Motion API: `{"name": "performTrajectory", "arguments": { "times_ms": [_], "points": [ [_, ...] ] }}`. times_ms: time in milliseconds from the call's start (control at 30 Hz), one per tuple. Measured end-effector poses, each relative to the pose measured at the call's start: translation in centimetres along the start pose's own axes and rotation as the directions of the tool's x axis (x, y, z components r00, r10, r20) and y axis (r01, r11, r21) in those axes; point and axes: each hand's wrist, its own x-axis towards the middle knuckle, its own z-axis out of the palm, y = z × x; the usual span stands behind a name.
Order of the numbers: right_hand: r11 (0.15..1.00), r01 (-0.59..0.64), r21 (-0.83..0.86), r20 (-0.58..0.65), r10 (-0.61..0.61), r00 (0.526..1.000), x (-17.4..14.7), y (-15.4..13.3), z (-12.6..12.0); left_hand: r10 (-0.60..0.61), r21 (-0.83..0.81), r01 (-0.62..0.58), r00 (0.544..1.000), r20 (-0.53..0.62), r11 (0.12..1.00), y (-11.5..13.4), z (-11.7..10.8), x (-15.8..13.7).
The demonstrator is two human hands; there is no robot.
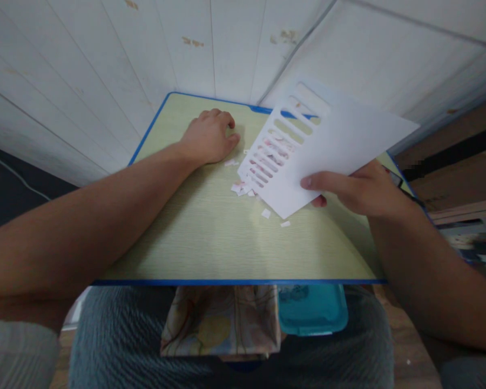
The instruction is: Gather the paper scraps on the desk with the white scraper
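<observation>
My right hand [356, 189] grips a white sheet [336, 135] by its lower right side, thumb on top and fingers underneath. Along the sheet's left part runs a row of rounded slots of varying size, and it is held at a slant above the table. Small scraps of paper [241, 188], white with pinkish marks, lie under and beside its lower left edge; more show through the slots. To the left of the sheet, my left hand [210, 135] rests on the tabletop with loosely curled fingers, thumb apart from them, holding nothing visible.
The light green table [194, 227] has a blue edge and stands against white plank walls [178, 48]. Below its front edge are a patterned fabric box [222, 324] and a teal plastic container [314, 310] by my legs. Brown cardboard boxes [461, 156] stand at the right.
</observation>
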Motion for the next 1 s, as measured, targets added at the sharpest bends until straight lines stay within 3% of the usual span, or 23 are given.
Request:
{"name": "performTrajectory", "arguments": {
  "times_ms": [100,267,367,500,667,900,1000],
  "points": [
    [0.999,0.013,0.047,-0.067,-0.009,0.998,0.3,0.2,-0.1,0.01,-0.005,-0.01,1.0,-0.001,1.0,0.0,0.0,-0.1],
    [1.0,-0.024,0.009,-0.007,0.024,1.0,0.2,0.3,0.2,-0.014,0.0,0.014,1.0,0.014,1.0,0.5,-0.2,-0.2],
    [0.999,0.025,-0.025,-0.003,-0.025,1.0,0.1,0.4,0.8,-0.026,0.009,0.026,0.999,0.037,1.0,0.4,-0.2,-0.2],
    [0.993,0.108,-0.052,-0.033,-0.11,0.993,0.3,0.4,1.2,0.075,-0.042,-0.075,0.997,0.011,0.996,-1.6,0.8,0.4],
    [0.995,0.101,0.007,-0.097,-0.1,0.99,0.6,0.3,0.7,0.15,-0.056,-0.151,0.989,-0.014,0.987,-3.6,2.0,1.0],
    [0.997,0.072,0.019,-0.131,-0.069,0.989,0.5,0.4,0.5,0.12,0.019,-0.119,0.993,-0.02,0.993,-2.2,1.3,0.7],
    [0.998,0.044,0.041,-0.085,-0.04,0.996,0.1,0.1,0.7,0.11,0.055,-0.108,0.993,-0.035,0.993,-1.7,1.1,0.6]
  ]
}}
